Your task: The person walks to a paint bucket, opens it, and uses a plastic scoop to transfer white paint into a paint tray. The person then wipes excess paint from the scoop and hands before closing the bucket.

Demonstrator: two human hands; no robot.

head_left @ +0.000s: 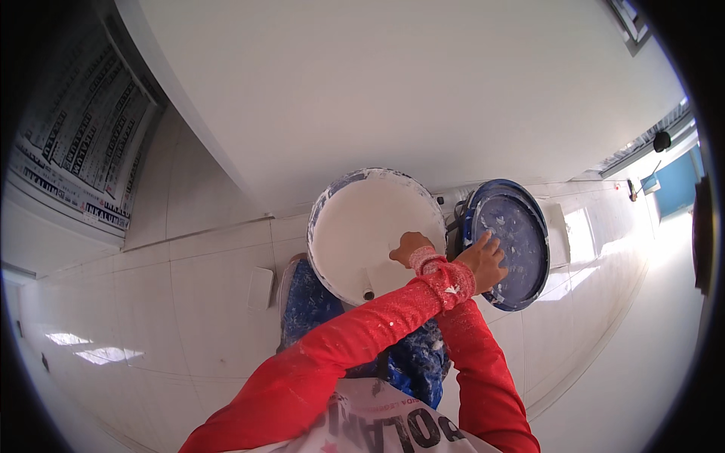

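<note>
My forearms, in red sleeves dusted with white, cross each other. The left one reaches over to the right, and my left hand has its fingers spread over the edge of a dark blue round lid spattered with white; I cannot tell if it touches. Under that arm my right hand comes out to the left, fingers curled, above a large round bucket filled with a smooth white mixture. What it holds, if anything, is hidden. A pale stick-like piece with a dark end lies at the bucket's near side.
A white wall rises just behind the bucket. Blue, white-stained trousers show on my legs. A pale flat piece lies on the tiled floor to the left. Printed sheeting covers an opening at far left.
</note>
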